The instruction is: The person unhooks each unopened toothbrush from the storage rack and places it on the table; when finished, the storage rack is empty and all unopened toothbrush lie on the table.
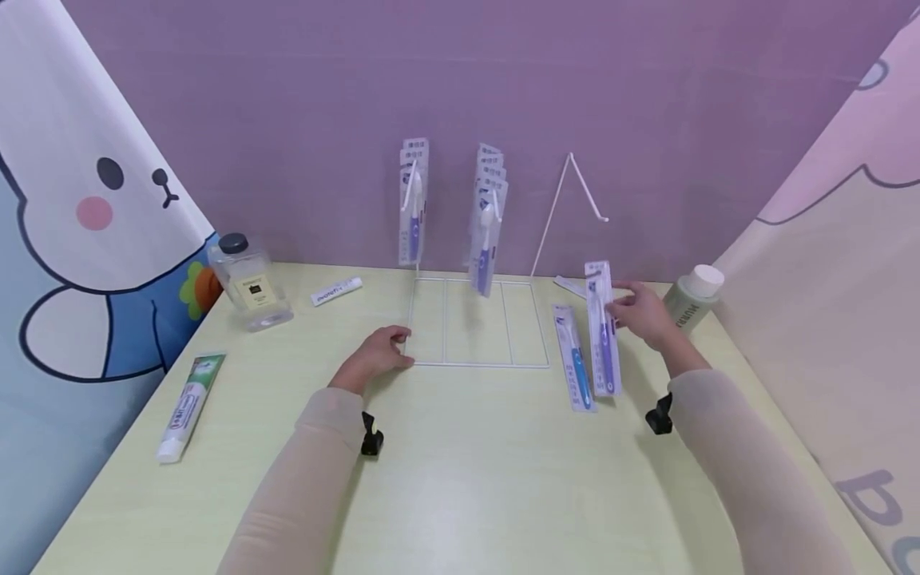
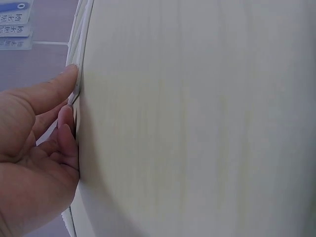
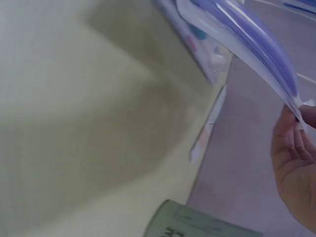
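Observation:
In the head view a white wire display rack [image 1: 477, 366] stands on the table, with packaged toothbrushes on two of its hooks. My left hand [image 1: 378, 351] pinches the rack's front left corner; in the left wrist view the thumb [image 2: 61, 86] lies against the white wire. My right hand [image 1: 640, 313] pinches the edge of a packaged purple toothbrush [image 1: 602, 327], held upright above the table. A packaged blue toothbrush [image 1: 573, 359] lies just left of it. The bare right hook [image 1: 589, 188] is behind and to the left of this hand.
A green bottle with a white cap [image 1: 693, 295] stands right of my right hand. At the left are a clear bottle [image 1: 251, 283], a small white tube [image 1: 336, 291] and a toothpaste tube [image 1: 190, 407]. Another small white item [image 1: 570, 286] lies near the back edge.

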`<state>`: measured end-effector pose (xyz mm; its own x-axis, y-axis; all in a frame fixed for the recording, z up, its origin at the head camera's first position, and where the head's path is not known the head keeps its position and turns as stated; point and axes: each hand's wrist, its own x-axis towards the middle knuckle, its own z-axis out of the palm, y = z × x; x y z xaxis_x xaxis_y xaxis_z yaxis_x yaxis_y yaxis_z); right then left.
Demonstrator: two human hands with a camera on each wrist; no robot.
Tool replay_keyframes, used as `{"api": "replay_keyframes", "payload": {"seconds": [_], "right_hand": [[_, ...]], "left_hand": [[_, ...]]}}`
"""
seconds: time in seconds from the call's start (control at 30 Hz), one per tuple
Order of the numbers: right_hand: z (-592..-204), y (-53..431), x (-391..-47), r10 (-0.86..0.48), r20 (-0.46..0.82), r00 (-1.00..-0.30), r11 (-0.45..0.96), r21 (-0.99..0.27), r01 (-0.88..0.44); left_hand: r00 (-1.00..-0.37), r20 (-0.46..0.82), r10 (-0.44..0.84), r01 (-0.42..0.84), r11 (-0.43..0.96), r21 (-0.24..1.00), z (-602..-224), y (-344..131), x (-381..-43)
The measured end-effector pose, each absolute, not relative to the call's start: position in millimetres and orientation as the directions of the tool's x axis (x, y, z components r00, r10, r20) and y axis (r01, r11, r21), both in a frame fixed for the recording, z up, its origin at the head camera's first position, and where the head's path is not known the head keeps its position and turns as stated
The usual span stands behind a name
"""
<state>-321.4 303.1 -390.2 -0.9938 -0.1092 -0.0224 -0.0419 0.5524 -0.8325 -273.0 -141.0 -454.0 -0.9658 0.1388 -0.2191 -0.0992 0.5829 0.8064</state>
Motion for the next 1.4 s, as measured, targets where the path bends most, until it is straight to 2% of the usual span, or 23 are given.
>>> {"api": "replay_keyframes", "payload": {"seconds": [0.13,0.33,0.6,0.93,1.0,1.13,1.27,1.4], "right_hand": [[-412.4,309.3,-317.1,-0.131,-0.134,-0.982,0.549,-0.835,0.040],[-436.0,313.9,-317.5,-0.103,-0.236,-0.966,0.591,-0.796,0.131],[-446.2,311.7,-324.0,0.006,-0.232,-0.973,0.664,-0.726,0.178],[-428.4,299.8,-326.0,-0.041,-0.150,-0.988,0.875,-0.484,0.037],[-417.4,288.0,-324.4,-0.058,-0.117,-0.991,0.870,-0.492,0.007],[-392.3,252.2,-320.6,-0.147,0.019,-0.989,0.836,-0.532,-0.134],[-369.4,212.0,-316.5,-0.213,0.126,-0.969,0.749,-0.616,-0.245],[-344.0,175.1,-315.4,-0.215,0.214,-0.953,0.654,-0.693,-0.303]], "left_hand": [[-0.966,-0.214,0.143,-0.092,0.584,0.806,-454.0,-142.0,-272.6],[-0.967,-0.214,0.139,-0.095,0.583,0.807,-454.8,-143.3,-273.8],[-0.965,-0.218,0.143,-0.100,0.570,0.816,-455.4,-141.9,-274.1],[-0.966,-0.220,0.135,-0.105,0.572,0.813,-455.5,-142.6,-274.8],[-0.965,-0.223,0.135,-0.108,0.574,0.812,-454.8,-142.3,-274.1],[-0.966,-0.227,0.124,-0.118,0.569,0.814,-452.7,-142.1,-272.9],[-0.966,-0.226,0.123,-0.119,0.565,0.816,-452.2,-141.8,-272.3],[-0.966,-0.225,0.124,-0.116,0.570,0.813,-454.5,-141.4,-273.3]]}}
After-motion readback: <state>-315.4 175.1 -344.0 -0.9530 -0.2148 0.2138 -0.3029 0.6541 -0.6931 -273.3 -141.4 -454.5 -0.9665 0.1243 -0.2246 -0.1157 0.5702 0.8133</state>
